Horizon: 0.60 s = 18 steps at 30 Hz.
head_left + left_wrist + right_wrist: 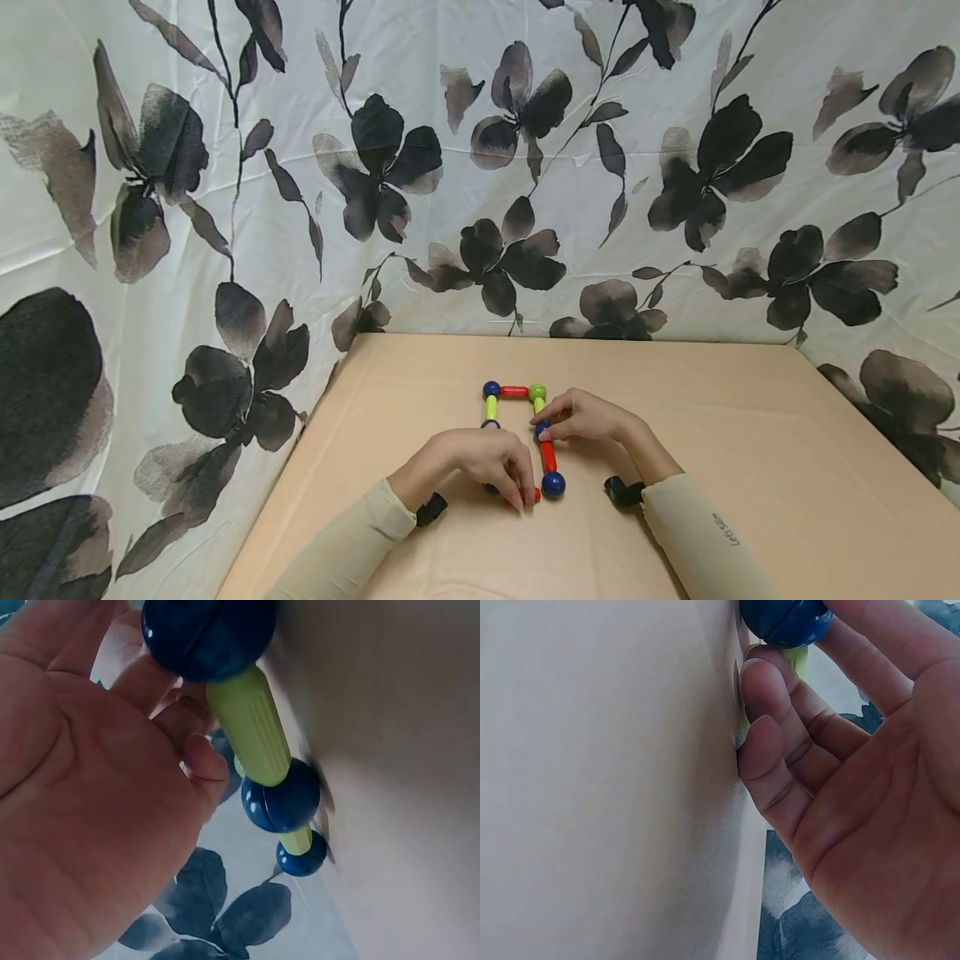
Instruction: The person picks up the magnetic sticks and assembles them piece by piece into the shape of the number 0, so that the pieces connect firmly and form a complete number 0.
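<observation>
A rectangular frame of balls and magnetic-looking rods lies on the table. Along its far side, a red rod (514, 392) joins a blue ball (491, 389) to a green ball (537, 392). My right hand (588, 417) pinches the middle blue ball (787, 619) of the right side between thumb and fingers. Below that ball, another red rod (548, 457) leads to the near right blue ball (553, 484). My left hand (487, 457) holds a red rod (537, 495) at the near side, mostly hidden by the fingers. Yellow-green rods (251, 727) and blue balls (281, 796) form the left side.
The tan table (712, 417) extends around the frame on all sides. Behind and to the left hangs a white cloth (420, 275) with dark flowers. Black camera straps (622, 492) sit on both wrists, beside the beige sleeves.
</observation>
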Motion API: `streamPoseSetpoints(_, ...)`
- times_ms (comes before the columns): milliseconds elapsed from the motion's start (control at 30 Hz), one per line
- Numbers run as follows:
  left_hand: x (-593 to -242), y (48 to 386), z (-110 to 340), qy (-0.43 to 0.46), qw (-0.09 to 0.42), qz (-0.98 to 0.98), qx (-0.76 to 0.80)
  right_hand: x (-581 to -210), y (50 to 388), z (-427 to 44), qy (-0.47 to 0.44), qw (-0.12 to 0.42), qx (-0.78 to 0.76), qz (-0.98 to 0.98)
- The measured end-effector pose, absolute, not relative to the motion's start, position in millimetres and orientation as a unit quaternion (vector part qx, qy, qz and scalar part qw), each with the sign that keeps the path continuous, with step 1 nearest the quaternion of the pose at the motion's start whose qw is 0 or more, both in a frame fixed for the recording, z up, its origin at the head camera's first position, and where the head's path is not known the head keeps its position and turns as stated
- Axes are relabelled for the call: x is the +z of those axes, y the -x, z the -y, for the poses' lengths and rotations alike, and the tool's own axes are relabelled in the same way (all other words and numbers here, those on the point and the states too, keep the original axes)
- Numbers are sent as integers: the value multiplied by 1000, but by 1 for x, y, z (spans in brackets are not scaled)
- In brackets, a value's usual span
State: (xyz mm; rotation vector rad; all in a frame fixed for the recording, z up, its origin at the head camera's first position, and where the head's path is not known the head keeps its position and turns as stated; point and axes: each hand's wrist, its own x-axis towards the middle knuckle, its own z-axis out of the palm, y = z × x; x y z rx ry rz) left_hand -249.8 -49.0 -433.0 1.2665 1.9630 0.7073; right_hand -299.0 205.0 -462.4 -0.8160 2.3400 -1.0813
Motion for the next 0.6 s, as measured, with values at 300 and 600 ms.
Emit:
streamPoseSetpoints(300,-435,244,42,-487,295,-790,226,-462,299,-204,284,224,-397,-844)
streamPoseSetpoints(600,-437,246,43,-455,309,-792,265,-464,300,-205,290,225,-398,-841)
